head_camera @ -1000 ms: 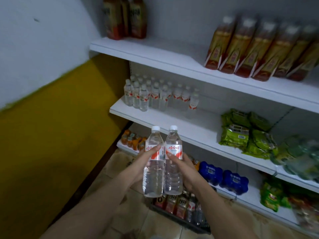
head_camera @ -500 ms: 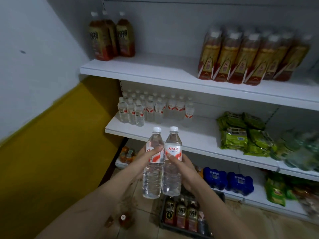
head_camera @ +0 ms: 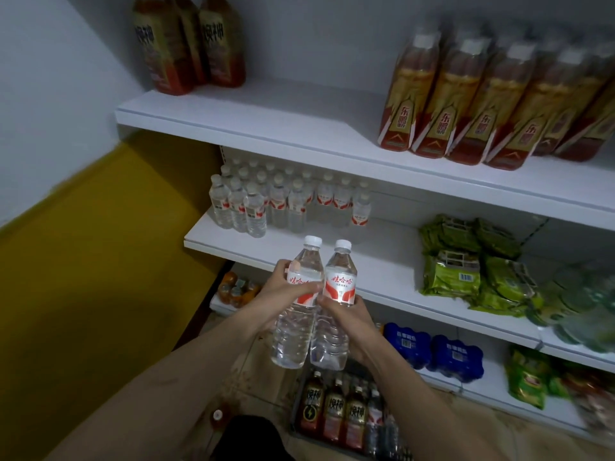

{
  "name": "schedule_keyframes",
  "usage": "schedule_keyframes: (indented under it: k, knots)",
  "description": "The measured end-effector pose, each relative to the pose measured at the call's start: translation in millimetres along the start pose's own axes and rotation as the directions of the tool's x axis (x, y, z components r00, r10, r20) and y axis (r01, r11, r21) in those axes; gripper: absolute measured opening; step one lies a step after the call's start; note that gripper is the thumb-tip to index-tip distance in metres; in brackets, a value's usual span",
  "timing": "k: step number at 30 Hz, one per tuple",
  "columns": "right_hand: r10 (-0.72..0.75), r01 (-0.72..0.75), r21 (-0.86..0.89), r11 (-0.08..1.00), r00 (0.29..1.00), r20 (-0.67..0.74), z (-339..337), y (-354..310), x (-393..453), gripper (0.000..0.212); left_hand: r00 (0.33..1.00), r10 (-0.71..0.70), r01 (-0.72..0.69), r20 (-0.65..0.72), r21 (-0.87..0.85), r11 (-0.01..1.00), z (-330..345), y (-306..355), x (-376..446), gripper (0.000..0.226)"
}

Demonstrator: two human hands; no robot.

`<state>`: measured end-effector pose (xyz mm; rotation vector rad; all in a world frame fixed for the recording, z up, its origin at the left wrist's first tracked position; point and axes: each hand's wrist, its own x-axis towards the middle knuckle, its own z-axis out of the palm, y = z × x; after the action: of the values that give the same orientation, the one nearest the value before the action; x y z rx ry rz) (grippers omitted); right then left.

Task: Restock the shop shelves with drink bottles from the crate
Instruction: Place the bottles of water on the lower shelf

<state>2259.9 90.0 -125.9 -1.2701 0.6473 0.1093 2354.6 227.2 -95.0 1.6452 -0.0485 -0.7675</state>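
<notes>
Two clear water bottles with white caps and red-and-white labels are held side by side, touching, in front of the middle shelf (head_camera: 392,277). The left hand (head_camera: 283,294) wraps its fingers round the left water bottle (head_camera: 298,304) at the label, thumb across the front; the right hand (head_camera: 346,314) grips the right water bottle (head_camera: 336,304) just below its label. Both bottles stand nearly upright, tilted slightly left, their bases hanging above the crate (head_camera: 332,440) on the floor.

The crate holds dark energy-drink bottles (head_camera: 332,410) with gold labels, plus what look like a few clear bottles at its right — that corner is too dim to be sure.

On the middle shelf, back left, stands a block of matching shelved water bottles (head_camera: 283,201); green snack packets (head_camera: 466,267) lie to the right. The top shelf (head_camera: 266,124) carries three tall brown bottles (head_camera: 186,44) at the left and a row of red-and-gold drink bottles (head_camera: 482,101) leaning at the right. Lower down — on the bottom shelf (head_camera: 499,390) — sit blue multipacks (head_camera: 432,351), and small orange bottles (head_camera: 236,289) at the far left.
</notes>
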Motion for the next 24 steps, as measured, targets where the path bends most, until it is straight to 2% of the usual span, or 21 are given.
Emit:
schedule_keyframes:
  k: [2,4,7,10,14,18,24]
  knots:
    - [0.012,-0.012,0.006,1.000,0.999,-0.042,-0.8,-3.7,15.6,0.099,0.999,0.023,-0.021,-0.026,0.071,0.997,-1.2,4.4,19.6,0.076]
    - [0.001,-0.002,-0.014,1.000,0.994,-0.113,-0.4,-5.1,41.0,0.075,0.996,0.070,-0.061,-0.054,0.160,0.985,-5.2,6.3,48.1,0.074]
    - [-0.097,0.076,-0.104,0.992,0.973,-0.211,2.2,-3.6,102.7,0.060,0.977,0.198,-0.158,-0.081,0.354,0.922,-12.5,4.9,111.2,0.073]
    - [-0.215,0.176,-0.155,0.972,0.931,-0.294,-0.3,0.1,170.9,0.059,0.946,0.322,-0.274,-0.022,0.473,0.837,-18.8,4.8,179.0,0.075]
    - [-0.347,0.254,-0.279,0.926,0.863,-0.367,-7.4,6.8,258.8,0.057,0.904,0.427,-0.382,0.026,0.495,0.780,-21.2,-5.5,262.7,0.085]
    - [-0.441,0.305,-0.367,0.879,0.812,-0.382,-14.6,16.3,319.5,0.065,0.883,0.469,-0.409,0.013,0.511,0.756,-21.3,-19.2,322.9,0.076]
    - [-0.503,0.374,-0.376,0.848,0.794,-0.343,-27.5,26.0,372.7,0.073,0.867,0.496,-0.415,-0.041,0.488,0.768,-25.2,-33.9,373.8,0.080]
